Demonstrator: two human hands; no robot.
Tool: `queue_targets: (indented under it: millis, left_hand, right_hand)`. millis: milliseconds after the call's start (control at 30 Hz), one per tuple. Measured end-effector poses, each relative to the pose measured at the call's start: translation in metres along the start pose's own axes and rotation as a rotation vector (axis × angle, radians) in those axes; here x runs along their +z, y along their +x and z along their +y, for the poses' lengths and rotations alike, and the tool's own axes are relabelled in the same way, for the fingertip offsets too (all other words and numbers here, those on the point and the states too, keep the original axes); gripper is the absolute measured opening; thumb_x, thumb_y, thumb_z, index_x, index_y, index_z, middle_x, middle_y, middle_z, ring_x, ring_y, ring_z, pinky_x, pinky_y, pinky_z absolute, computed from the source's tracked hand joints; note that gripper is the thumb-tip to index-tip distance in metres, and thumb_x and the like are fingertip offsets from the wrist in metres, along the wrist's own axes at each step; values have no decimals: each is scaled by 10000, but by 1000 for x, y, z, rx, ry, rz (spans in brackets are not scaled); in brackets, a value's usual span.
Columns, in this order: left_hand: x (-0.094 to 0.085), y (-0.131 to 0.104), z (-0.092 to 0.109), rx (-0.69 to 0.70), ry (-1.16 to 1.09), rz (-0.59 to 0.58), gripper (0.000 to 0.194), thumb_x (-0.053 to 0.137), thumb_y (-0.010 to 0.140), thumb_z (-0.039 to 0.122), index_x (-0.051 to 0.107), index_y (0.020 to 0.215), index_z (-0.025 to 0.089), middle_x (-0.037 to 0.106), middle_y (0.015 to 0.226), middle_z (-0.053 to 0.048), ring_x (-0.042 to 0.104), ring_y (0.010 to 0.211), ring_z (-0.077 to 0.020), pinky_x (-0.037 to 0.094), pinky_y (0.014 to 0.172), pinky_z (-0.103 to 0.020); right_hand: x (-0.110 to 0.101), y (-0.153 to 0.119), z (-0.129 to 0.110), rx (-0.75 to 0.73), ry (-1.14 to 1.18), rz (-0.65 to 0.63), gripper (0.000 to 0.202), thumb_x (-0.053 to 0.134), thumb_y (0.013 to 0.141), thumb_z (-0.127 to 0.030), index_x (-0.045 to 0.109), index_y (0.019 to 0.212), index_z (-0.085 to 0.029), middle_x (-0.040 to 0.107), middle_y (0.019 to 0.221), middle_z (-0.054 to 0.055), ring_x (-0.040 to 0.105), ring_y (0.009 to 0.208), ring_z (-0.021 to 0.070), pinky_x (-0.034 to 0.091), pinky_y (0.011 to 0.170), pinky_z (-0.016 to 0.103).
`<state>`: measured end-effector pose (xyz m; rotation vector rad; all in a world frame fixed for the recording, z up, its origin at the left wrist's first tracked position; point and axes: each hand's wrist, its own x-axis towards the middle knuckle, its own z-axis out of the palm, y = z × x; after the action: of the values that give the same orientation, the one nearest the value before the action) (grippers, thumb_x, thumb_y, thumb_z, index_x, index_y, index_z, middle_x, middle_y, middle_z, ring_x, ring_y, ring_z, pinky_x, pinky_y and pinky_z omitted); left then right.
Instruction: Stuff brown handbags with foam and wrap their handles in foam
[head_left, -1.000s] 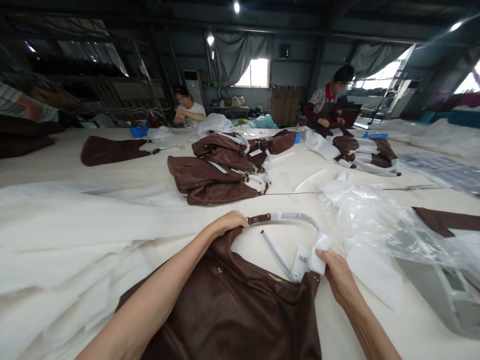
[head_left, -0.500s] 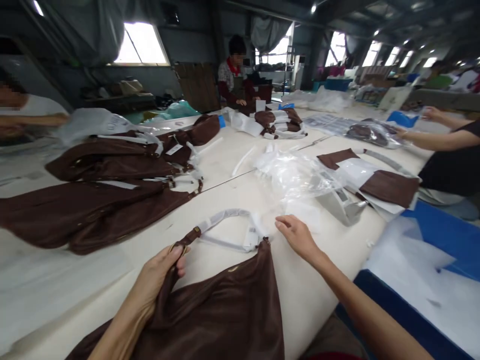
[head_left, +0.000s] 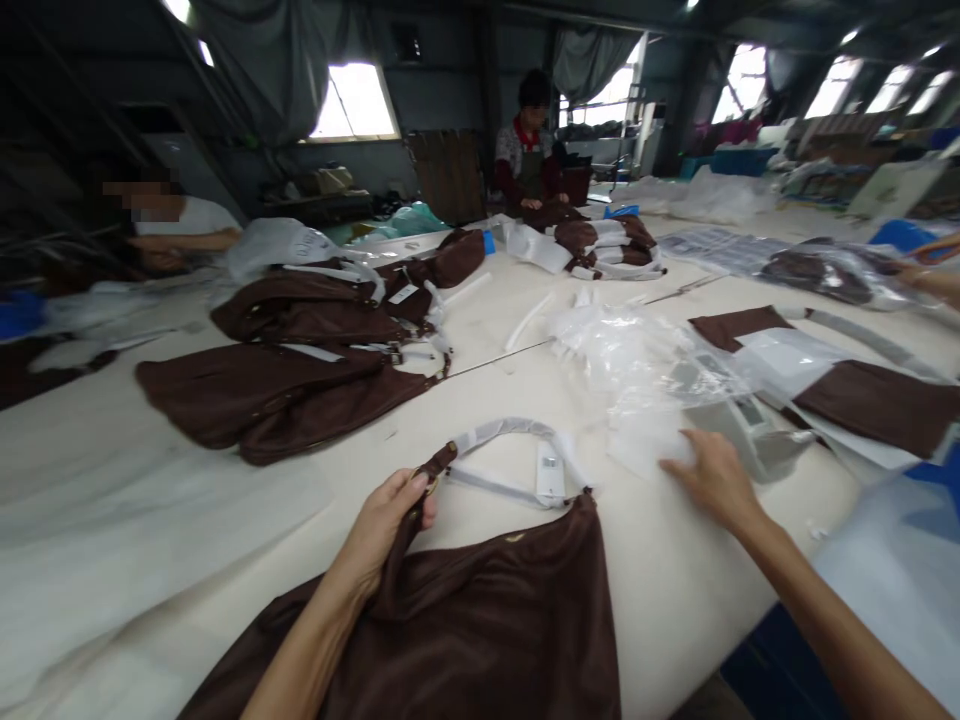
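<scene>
A dark brown handbag (head_left: 517,610) lies on the table before me, its strap (head_left: 510,428) wrapped in white material and a white barcode tag (head_left: 550,475) beside it. My left hand (head_left: 397,510) is closed around the bag's corner, by the brass ring where the strap joins. My right hand (head_left: 712,480) is over the table to the right of the bag, thumb and forefinger apart, holding nothing that I can see. By its fingertips is a thin white sheet (head_left: 637,445); whether they touch it I cannot tell. Clear plastic bags (head_left: 615,350) are heaped just beyond.
Several brown handbags (head_left: 322,390) are laid out on the left. Another brown bag (head_left: 877,405) with white wrapping lies to the right, near a blue box. Co-workers are at the far side (head_left: 529,160) and left (head_left: 187,220); a hand shows at the right edge.
My right hand has moved right, away from the bag's strap towards the white sheet, and its thumb and forefinger have parted. My left hand keeps its hold. The view has swung left.
</scene>
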<state>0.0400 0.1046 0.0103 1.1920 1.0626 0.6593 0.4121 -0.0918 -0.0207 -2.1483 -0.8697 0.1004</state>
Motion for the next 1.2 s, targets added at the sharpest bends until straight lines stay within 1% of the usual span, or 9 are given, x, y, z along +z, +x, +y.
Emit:
queue_targets:
  millis: [67, 167, 267, 433, 533, 633, 767, 967, 1200]
  left_hand:
    - [1, -2, -2, 31, -25, -6, 406, 762, 700, 516, 573, 803, 171, 630, 616, 5, 539, 552, -119, 432, 568, -213]
    - [2, -1, -6, 52, -48, -3, 406, 738, 719, 515, 555, 824, 169, 643, 614, -4, 541, 530, -115, 414, 548, -211]
    - [0, -1, -9, 68, -49, 11, 405, 720, 729, 521, 556, 835, 165, 647, 617, -9, 540, 523, -114, 411, 544, -213]
    - [-2, -4, -10, 104, -69, 12, 388, 710, 739, 514, 556, 841, 172, 641, 609, 2, 531, 517, -105, 399, 549, -204]
    - [-4, -6, -11, 124, -79, 10, 367, 699, 764, 503, 556, 846, 175, 639, 614, 6, 527, 523, -99, 390, 557, -198]
    - [-6, -8, -11, 137, -83, -7, 361, 693, 783, 501, 566, 864, 172, 643, 623, 3, 529, 534, -97, 391, 570, -197]
    - [-6, -9, -10, 132, -96, -34, 405, 698, 768, 531, 580, 901, 167, 638, 606, 5, 525, 522, -97, 388, 559, -196]
    - [-5, -6, -12, 54, -140, -11, 502, 771, 676, 559, 551, 883, 158, 650, 590, -15, 552, 488, -109, 407, 522, -198]
    - [-5, 0, -22, -55, -255, 209, 715, 904, 561, 470, 405, 1010, 222, 636, 768, 38, 624, 492, -126, 489, 485, -230]
  right_hand:
    - [-10, -6, -1, 59, 92, 48, 415, 723, 710, -542, 657, 866, -163, 653, 940, 148, 609, 955, 350, 448, 926, 580]
    - [-25, -10, -17, 269, 518, 36, 332, 810, 584, -451, 651, 772, -230, 667, 873, 133, 630, 771, 282, 504, 735, 477]
    - [-21, -14, -60, 357, 787, -180, 345, 866, 512, -357, 661, 760, -232, 689, 849, 119, 624, 677, 222, 487, 584, 370]
    - [54, -32, -139, 327, 677, -866, 335, 807, 556, -295, 680, 834, -156, 690, 693, 42, 600, 571, 161, 433, 476, 235]
    - [115, -44, -165, 373, 635, -1036, 184, 707, 508, -131, 638, 679, -143, 617, 521, 4, 536, 454, 134, 369, 387, 202]
    - [162, -51, -182, 366, 731, -1081, 170, 663, 482, -90, 625, 639, -146, 609, 489, 11, 536, 435, 150, 395, 377, 226]
    - [193, -55, -198, 362, 979, -1121, 228, 730, 548, -208, 655, 753, -141, 671, 595, 43, 628, 559, 198, 509, 513, 297]
    - [198, -56, -197, 354, 1252, -1023, 347, 836, 554, -342, 638, 759, -145, 698, 718, 36, 623, 614, 164, 532, 610, 304]
    - [190, -51, -192, 343, 1277, -955, 445, 914, 523, -333, 697, 859, -139, 739, 800, 55, 653, 655, 185, 540, 597, 300]
